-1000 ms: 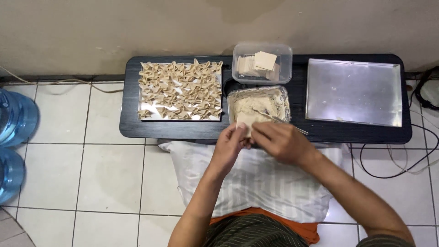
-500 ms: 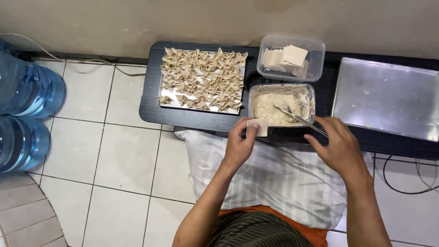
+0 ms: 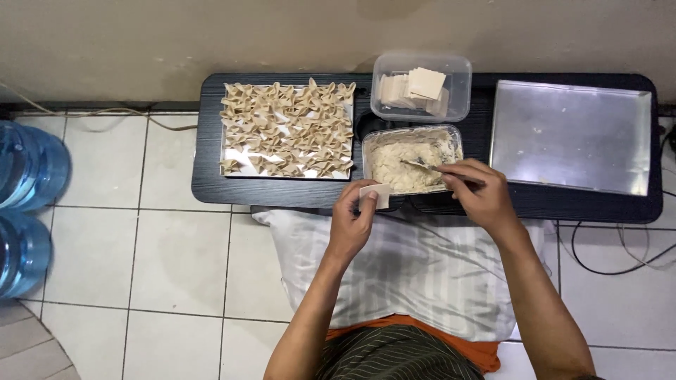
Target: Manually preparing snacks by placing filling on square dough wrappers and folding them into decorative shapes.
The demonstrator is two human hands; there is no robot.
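Note:
My left hand [image 3: 353, 224] holds a small square dough wrapper [image 3: 375, 195] at the near edge of a low black table [image 3: 282, 193]. My right hand [image 3: 479, 191] grips a metal utensil [image 3: 422, 166] whose tip rests in a clear tub of pale filling [image 3: 410, 159]. Behind that tub stands a clear container of stacked square wrappers [image 3: 420, 87]. Left of the tubs, a tray [image 3: 237, 161] carries several folded dumplings [image 3: 287, 128].
An empty metal tray [image 3: 572, 135] lies on the table's right part. A striped pillow [image 3: 408, 267] covers my lap. Two blue water bottles [image 3: 28, 169] stand on the tiled floor at left. Cables [image 3: 620, 264] trail on the floor at right.
My right hand has moved away from the left hand and brought the utensil into the filling tub. The left hand keeps the wrapper. The camera view has shifted right.

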